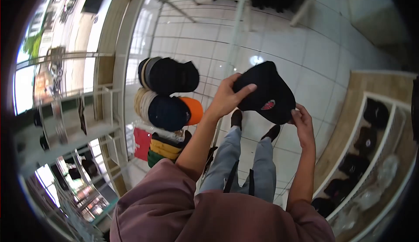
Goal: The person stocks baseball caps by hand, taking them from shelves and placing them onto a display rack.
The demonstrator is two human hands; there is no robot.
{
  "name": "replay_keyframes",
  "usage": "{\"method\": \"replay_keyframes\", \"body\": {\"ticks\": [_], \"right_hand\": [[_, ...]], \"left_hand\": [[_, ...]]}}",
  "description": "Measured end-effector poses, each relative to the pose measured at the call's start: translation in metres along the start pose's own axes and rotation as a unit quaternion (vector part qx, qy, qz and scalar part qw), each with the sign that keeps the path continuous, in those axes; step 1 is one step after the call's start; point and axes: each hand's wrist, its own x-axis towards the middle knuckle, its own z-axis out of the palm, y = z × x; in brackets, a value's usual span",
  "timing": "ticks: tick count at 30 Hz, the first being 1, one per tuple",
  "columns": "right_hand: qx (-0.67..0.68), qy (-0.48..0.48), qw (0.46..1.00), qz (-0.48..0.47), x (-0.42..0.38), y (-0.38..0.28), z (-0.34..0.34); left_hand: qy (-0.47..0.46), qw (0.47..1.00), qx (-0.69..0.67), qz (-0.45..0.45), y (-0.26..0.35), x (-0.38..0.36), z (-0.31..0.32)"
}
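A black cap (266,89) with a small red emblem on its front is held up between my two hands over the tiled floor. My left hand (229,94) grips its left edge, thumb on top of the fabric and fingers underneath. At the cap's lower right edge, my right hand (302,122) pinches the rim with thumb and fingers. To the left lie a row of nested dark caps (170,75) and a second row with beige, navy (167,112) and orange (193,110) caps.
Below the cap rows are yellow, green and black caps (163,148) and a red packet (142,142). A shelf (369,154) with black caps stands at the right. White metal racks (239,28) rise ahead, and glass shelving (65,146) is at the left.
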Motion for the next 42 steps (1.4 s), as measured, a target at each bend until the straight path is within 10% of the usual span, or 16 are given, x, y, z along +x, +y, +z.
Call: {"method": "replay_keyframes", "body": {"ticks": [4,14,16,30,38,42], "right_hand": [[-0.114,-0.084,0.977,-0.157,0.037,-0.034,0.132],[-0.384,-0.088,0.911,-0.124,0.114,0.032,0.307],[-0.509,-0.058,0.845,-0.153,0.127,0.067,0.323],[-0.189,-0.254,0.949,0.019,0.151,0.112,0.409],[-0.337,-0.236,0.911,-0.017,0.145,0.087,0.375],[-0.044,-0.18,0.979,-0.086,0.092,0.055,0.306]], "left_hand": [[0.171,0.978,-0.081,0.084,0.005,-0.036,-0.09],[0.304,0.939,-0.148,0.061,-0.093,-0.022,-0.233],[0.339,0.935,0.103,-0.004,-0.133,-0.004,-0.243],[0.466,0.8,0.371,0.072,-0.139,-0.007,-0.26],[0.454,0.804,0.365,0.116,-0.117,-0.009,-0.224],[0.384,0.874,0.265,0.138,-0.084,-0.019,-0.155]]}}
